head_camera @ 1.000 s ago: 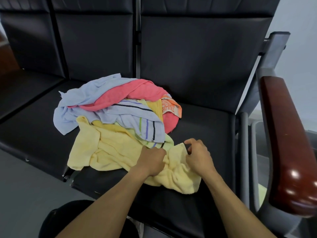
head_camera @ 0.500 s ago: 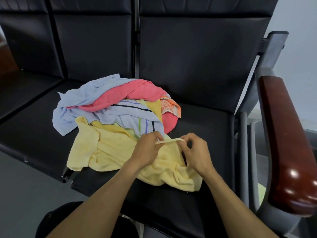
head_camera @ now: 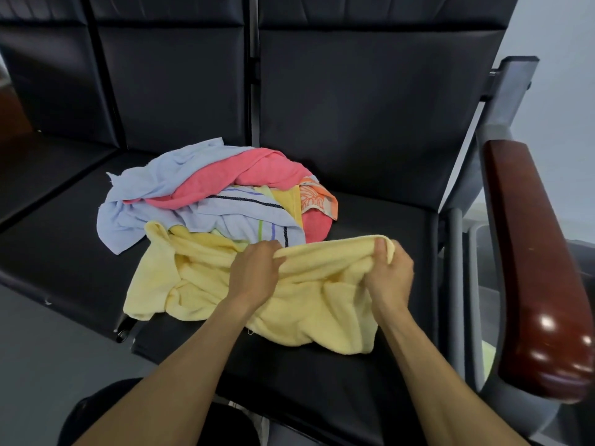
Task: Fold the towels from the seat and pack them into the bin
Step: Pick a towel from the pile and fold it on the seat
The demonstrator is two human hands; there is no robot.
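Both hands work at the front edge of the black padded bench seat (head_camera: pixel 370 220). The left hand (head_camera: pixel 254 272) pinches the upper hem of the pale yellow terry towel (head_camera: pixel 309 310) with fingers and thumb curled round the fabric. The right hand (head_camera: pixel 391 272) grips the same hem further along, at what appears to be a corner, its thumb pressed over the edge. The hem runs fairly taut between the two hands; this spacing probably serves to locate one straight side before folding.

The rest of the yellow towel lies crumpled on the seat below and to the left of the hands, part of it reaching the seat's front edge. Its far portion is tucked under the remaining pile, so a lift is likely to drag the neighbouring cloths.

Behind it lies that pile: a light blue towel (head_camera: pixel 128 214), a coral pink towel (head_camera: pixel 225 181), a pale striped towel (head_camera: pixel 244 220) and an orange patterned cloth (head_camera: pixel 317 197), all unfolded and overlapping.

A glossy red-brown wooden armrest (head_camera: pixel 528 252) bounds the seat on the right. The bin cannot be identified with certainty in this view.

Judgement: the task is at an early stage, with no folded towel in view.
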